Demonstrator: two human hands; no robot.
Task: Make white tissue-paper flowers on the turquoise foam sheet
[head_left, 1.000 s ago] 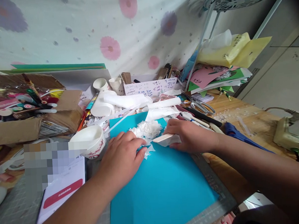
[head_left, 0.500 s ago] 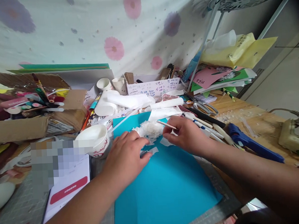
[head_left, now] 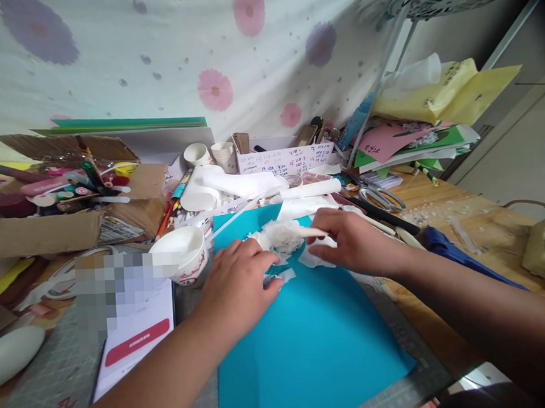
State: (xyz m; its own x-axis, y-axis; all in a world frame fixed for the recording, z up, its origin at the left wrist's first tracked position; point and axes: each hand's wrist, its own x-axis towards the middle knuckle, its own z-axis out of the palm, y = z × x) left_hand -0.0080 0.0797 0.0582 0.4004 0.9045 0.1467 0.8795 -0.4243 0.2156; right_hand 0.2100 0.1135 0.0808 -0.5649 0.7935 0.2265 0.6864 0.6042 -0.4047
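A fluffy white clump like crumpled tissue (head_left: 283,235) lies near the back of a blue sheet of paper (head_left: 316,342). My left hand (head_left: 237,282) rests palm down at the clump's left side, thumb and index finger apart. By its thumb is a small white paper scrap (head_left: 286,276). To the right of the clump, my right hand (head_left: 347,239) pinches a thin light-coloured stick (head_left: 311,232), blurred by motion, whose tip points left at the clump. Another white scrap (head_left: 318,256) lies under my right fingers.
Left of my left hand stand a white paper cup (head_left: 181,254) and a phone (head_left: 137,339). A cardboard box (head_left: 41,234) of pens sits further left. Scissors (head_left: 379,197) and a blue glue gun (head_left: 453,252) lie to the right. A grey cutting mat (head_left: 422,369) is underneath.
The whole scene has shifted slightly right in view. The stick in my right hand has changed angle and is now smeared by motion. My left hand stays by the clump.
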